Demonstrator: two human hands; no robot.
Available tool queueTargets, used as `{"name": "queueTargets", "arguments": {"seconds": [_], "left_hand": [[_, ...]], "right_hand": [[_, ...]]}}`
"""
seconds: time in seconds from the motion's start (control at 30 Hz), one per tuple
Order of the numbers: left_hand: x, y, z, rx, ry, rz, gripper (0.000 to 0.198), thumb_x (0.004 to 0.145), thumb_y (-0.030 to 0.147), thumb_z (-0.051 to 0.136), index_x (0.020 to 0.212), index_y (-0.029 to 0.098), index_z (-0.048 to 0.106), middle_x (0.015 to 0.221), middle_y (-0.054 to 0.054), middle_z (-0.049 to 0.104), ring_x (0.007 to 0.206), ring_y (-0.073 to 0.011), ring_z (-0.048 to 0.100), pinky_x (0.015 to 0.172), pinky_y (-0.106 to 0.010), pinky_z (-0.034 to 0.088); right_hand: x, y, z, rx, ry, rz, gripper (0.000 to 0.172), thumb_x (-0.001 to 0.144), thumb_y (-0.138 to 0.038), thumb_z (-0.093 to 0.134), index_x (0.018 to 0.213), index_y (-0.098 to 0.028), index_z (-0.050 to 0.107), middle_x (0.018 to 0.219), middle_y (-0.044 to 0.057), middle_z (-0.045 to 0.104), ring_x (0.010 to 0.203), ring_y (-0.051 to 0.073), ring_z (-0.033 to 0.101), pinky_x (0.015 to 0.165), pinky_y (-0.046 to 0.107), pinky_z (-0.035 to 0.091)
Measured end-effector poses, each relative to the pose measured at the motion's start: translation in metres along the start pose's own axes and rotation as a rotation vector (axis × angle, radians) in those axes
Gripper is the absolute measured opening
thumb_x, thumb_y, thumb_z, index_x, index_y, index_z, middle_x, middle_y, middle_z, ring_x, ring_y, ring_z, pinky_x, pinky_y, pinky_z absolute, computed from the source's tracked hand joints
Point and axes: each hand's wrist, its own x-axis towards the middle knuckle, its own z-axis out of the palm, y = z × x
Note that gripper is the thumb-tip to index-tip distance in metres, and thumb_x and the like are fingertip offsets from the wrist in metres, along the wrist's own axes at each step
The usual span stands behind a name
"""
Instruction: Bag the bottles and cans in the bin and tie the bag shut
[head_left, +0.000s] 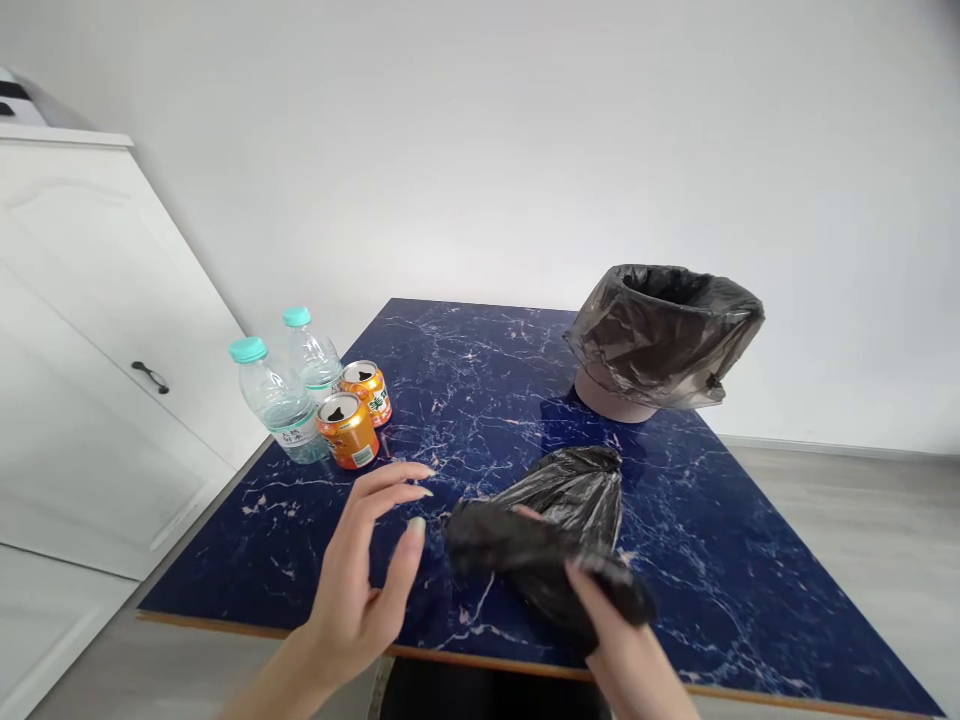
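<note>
Near the table's front edge, my right hand (611, 625) grips a black plastic bag (517, 540), blurred by motion. The bag's bunched part is in my fingers, and a gathered, shiny portion stretches away over the tabletop. To the left of it, my left hand (375, 560) hovers with thumb and fingers apart and nothing between them. Beyond the left fingertips stand two orange drink cans, a nearer can (348, 432) and a farther can (369, 390), both with opened tops. Beside them are two clear bottles with teal caps, a nearer bottle (277, 405) and a farther bottle (311, 350).
A bin (611, 398) lined with a dark translucent bag (660, 345) stands at the table's back right. The table (480, 370) has a blue marbled top with a wooden edge. A white cabinet (82, 330) is at left, and a white wall lies behind.
</note>
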Motion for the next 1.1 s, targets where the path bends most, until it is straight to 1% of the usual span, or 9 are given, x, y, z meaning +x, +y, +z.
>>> {"name": "queueTargets", "arguments": {"seconds": [0.07,0.17,0.3,0.47,0.6,0.7,0.8,0.97,1.1], "left_hand": [[0.004,0.005,0.015,-0.008,-0.034,0.092,0.031,0.105,0.009,0.051,0.133,0.022,0.057,0.138,-0.014,0.063,0.134,-0.0267,0.060,0.114,-0.049,0.053],[0.012,0.012,0.042,0.031,-0.293,0.241,0.034,0.106,0.015,0.056,0.139,0.023,0.055,0.150,-0.014,0.062,0.148,-0.0292,0.051,0.122,-0.050,0.048],[0.026,0.008,0.081,0.172,-0.680,0.311,0.053,0.112,0.045,0.054,0.159,0.023,0.046,0.174,-0.010,0.043,0.166,-0.0332,0.029,0.132,-0.056,0.035],[0.030,-0.014,0.119,0.270,-0.778,0.259,0.068,0.114,0.057,0.038,0.172,0.022,0.031,0.181,-0.009,0.025,0.170,-0.0336,0.014,0.137,-0.058,0.023],[0.024,-0.027,0.136,0.291,-0.758,0.245,0.067,0.116,0.053,0.033,0.174,0.021,0.026,0.182,-0.008,0.021,0.170,-0.0325,0.009,0.138,-0.058,0.018],[0.023,-0.028,0.145,0.296,-0.743,0.251,0.067,0.116,0.049,0.037,0.175,0.022,0.021,0.181,-0.010,0.023,0.170,-0.0327,0.011,0.138,-0.058,0.017],[0.026,-0.028,0.150,0.273,-0.778,0.266,0.074,0.113,0.044,0.046,0.177,0.024,0.013,0.182,-0.011,0.018,0.169,-0.0339,0.013,0.137,-0.058,0.018],[0.041,-0.043,0.144,0.174,-0.822,0.325,0.067,0.112,0.047,0.049,0.172,0.022,0.033,0.179,-0.010,0.029,0.169,-0.0292,0.017,0.139,-0.053,0.020],[0.062,-0.071,0.129,0.148,-0.804,0.305,0.049,0.115,0.042,0.043,0.158,0.020,0.054,0.172,-0.008,0.046,0.166,-0.0234,0.030,0.139,-0.048,0.023]], "right_hand": [[0.009,0.005,-0.017,0.308,0.078,0.225,0.060,0.116,-0.047,0.023,0.164,-0.026,0.051,0.131,0.011,0.080,0.129,0.031,0.073,0.106,0.057,0.063],[0.023,0.009,-0.037,0.838,0.196,0.621,0.068,0.109,-0.066,0.043,0.150,-0.017,0.066,0.124,0.015,0.082,0.125,0.037,0.075,0.105,0.060,0.063],[0.042,0.023,-0.066,0.965,0.305,0.762,0.070,0.098,-0.064,0.066,0.149,-0.016,0.064,0.137,0.015,0.076,0.126,0.038,0.074,0.103,0.056,0.065],[0.047,0.041,-0.106,0.592,0.342,0.609,0.093,0.092,-0.061,0.076,0.167,-0.018,0.042,0.159,0.018,0.061,0.145,0.040,0.060,0.116,0.058,0.055],[0.033,0.027,-0.107,-0.128,0.514,0.324,0.092,0.102,-0.062,0.060,0.175,-0.023,0.022,0.178,0.015,0.033,0.163,0.042,0.033,0.128,0.067,0.036],[0.025,0.013,-0.087,-0.453,0.338,0.043,0.070,0.112,-0.052,0.045,0.175,-0.029,0.026,0.181,0.007,0.024,0.167,0.038,0.023,0.132,0.066,0.029],[0.032,0.020,-0.065,-0.587,0.085,-0.097,0.067,0.116,-0.045,0.037,0.177,-0.030,0.016,0.181,0.005,0.025,0.169,0.033,0.017,0.135,0.065,0.022],[0.057,0.068,-0.055,-0.696,-0.097,-0.072,0.062,0.117,-0.049,0.028,0.175,-0.026,0.026,0.178,0.007,0.033,0.168,0.029,0.021,0.135,0.064,0.020],[0.057,0.107,-0.068,-0.755,-0.037,-0.013,0.064,0.116,-0.056,0.029,0.173,-0.028,0.031,0.179,0.007,0.031,0.167,0.028,0.024,0.134,0.060,0.023]]}}
